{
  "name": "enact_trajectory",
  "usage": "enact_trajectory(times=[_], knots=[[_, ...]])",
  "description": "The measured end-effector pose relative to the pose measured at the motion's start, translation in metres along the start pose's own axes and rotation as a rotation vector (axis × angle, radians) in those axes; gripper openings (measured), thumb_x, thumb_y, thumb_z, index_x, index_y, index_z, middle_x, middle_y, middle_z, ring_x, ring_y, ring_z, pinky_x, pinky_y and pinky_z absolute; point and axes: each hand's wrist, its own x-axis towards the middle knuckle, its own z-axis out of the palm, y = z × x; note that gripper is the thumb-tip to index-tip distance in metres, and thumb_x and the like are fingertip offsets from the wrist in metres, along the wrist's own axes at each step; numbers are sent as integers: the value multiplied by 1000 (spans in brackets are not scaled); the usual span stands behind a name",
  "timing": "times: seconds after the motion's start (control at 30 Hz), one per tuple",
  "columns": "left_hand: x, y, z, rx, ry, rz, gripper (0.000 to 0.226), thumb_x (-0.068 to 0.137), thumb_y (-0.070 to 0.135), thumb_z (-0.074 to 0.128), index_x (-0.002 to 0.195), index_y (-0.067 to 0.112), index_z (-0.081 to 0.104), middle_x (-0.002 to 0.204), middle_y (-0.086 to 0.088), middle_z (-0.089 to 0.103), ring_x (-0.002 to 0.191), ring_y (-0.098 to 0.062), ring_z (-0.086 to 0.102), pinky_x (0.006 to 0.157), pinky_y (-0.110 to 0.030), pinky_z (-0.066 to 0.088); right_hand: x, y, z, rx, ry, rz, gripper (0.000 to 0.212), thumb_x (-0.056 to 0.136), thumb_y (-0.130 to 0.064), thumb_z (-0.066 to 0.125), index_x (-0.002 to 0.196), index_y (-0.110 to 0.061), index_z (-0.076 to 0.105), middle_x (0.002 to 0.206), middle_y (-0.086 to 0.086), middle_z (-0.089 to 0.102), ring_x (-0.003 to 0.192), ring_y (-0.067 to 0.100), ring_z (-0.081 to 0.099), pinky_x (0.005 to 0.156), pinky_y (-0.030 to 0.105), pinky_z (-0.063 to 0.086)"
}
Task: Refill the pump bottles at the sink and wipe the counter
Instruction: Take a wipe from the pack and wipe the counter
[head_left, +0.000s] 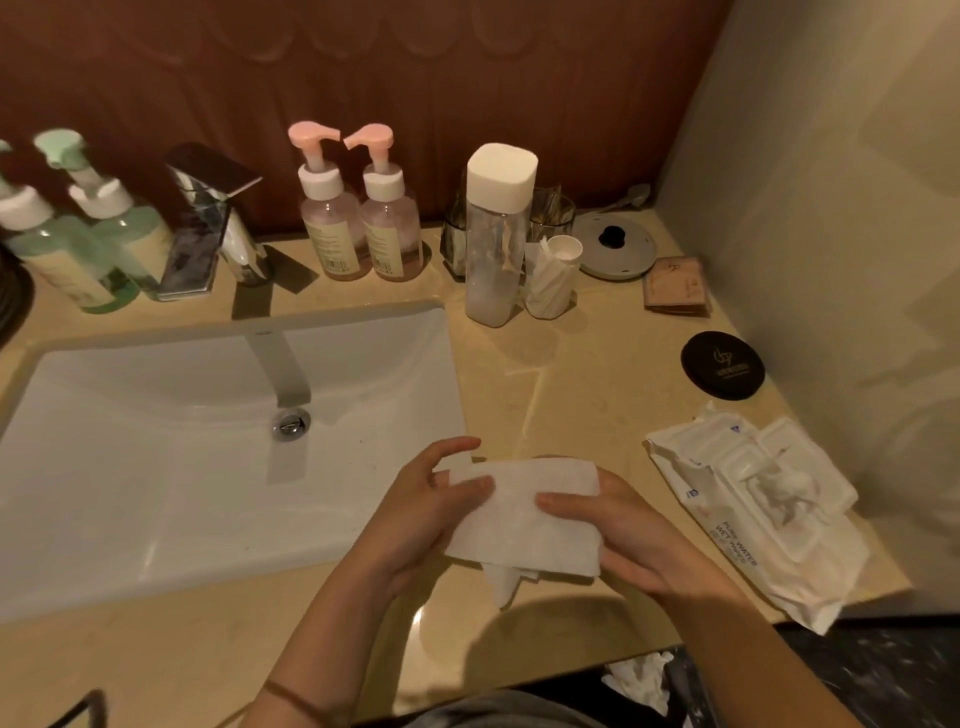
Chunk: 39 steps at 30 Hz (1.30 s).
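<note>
Beige counter (597, 374) below us, and right up close our left hand (431, 514) and right hand (639, 540) both pinch a folded white wipe (524, 514) above its front edge, thumbs on top. Just to the right lies the wet wipes pack (753, 504), and to the left the sink (156, 467). Farther back, two pink pump bottles (337, 234) stand right of the faucet (218, 218), and two green pump bottles (119, 234) stand left of it.

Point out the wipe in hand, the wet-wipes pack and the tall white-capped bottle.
White folded wipe (524, 512), head view, middle of its top face.
White plastic wet-wipes pack (737, 545), head view, on its printed label.
Tall clear bottle with white square cap (501, 176), head view, on the cap.
</note>
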Motion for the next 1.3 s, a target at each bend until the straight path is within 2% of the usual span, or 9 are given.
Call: enact_trajectory(times=[0.1,0.27,0.4,0.57,0.63,0.77,0.87,0.93,1.3], knots=[[1,-4,2,47,63,41,42,81,0,66,116,22,59,100,-13,68,87,-26,68,70,-31,55,-3,-14,4,-156,154,-53,28,84,0,63,112,-3,62,111,19,67,97,27,67,76,36,58],[4,2,4,27,143,150,25,90,3,55,110,17,61,96,-6,72,86,-21,69,79,-27,56,5,-51,6,-676,645,-669,16,92,-11,56,106,-16,64,87,-10,66,78,5,62,62,12,48],[6,2,2,54,175,218,23,92,3,52,108,16,62,98,-7,72,87,-20,69,78,-25,55,21,-38,-6,-1309,639,-835,48,79,8,56,125,-7,59,121,11,64,113,26,58,98,32,40],[7,-1,3,68,154,245,22,92,4,52,108,14,62,99,-7,71,87,-17,69,72,-18,54,40,25,-13,-1922,408,-589,68,59,-7,78,125,-9,60,127,12,61,117,29,58,99,43,34],[7,-3,4,79,150,247,23,92,4,51,108,15,63,99,-6,71,86,-15,68,70,-15,52,41,44,-15,-1950,370,-534,46,89,-32,51,129,-12,57,132,10,57,121,26,55,104,41,36],[8,-6,6,108,145,250,23,93,4,51,107,18,63,99,-2,71,85,-11,68,71,-14,52,37,59,-16,-1998,274,-283,70,96,-53,4,140,-13,41,145,8,44,131,24,44,104,38,24],[9,-7,6,131,118,255,23,93,4,50,107,18,63,99,-2,71,86,-9,67,73,-15,52,34,45,-17,-1992,156,-331,77,84,-61,-11,149,-21,-7,154,-4,-17,145,13,-7,113,30,-6],[9,-6,7,124,100,257,24,93,2,49,107,15,63,99,-5,71,85,-7,67,70,-12,50,36,33,-25,-1914,130,-332,71,80,-61,-12,140,-27,-28,143,-12,-38,136,8,-32,110,25,-21],[14,-3,1,130,133,242,23,93,0,49,110,10,62,100,-9,70,81,-3,67,64,-8,46,115,-23,-23,-1846,321,-164,65,99,-49,9,148,-16,-18,155,5,-26,141,18,-26,114,33,-16]])
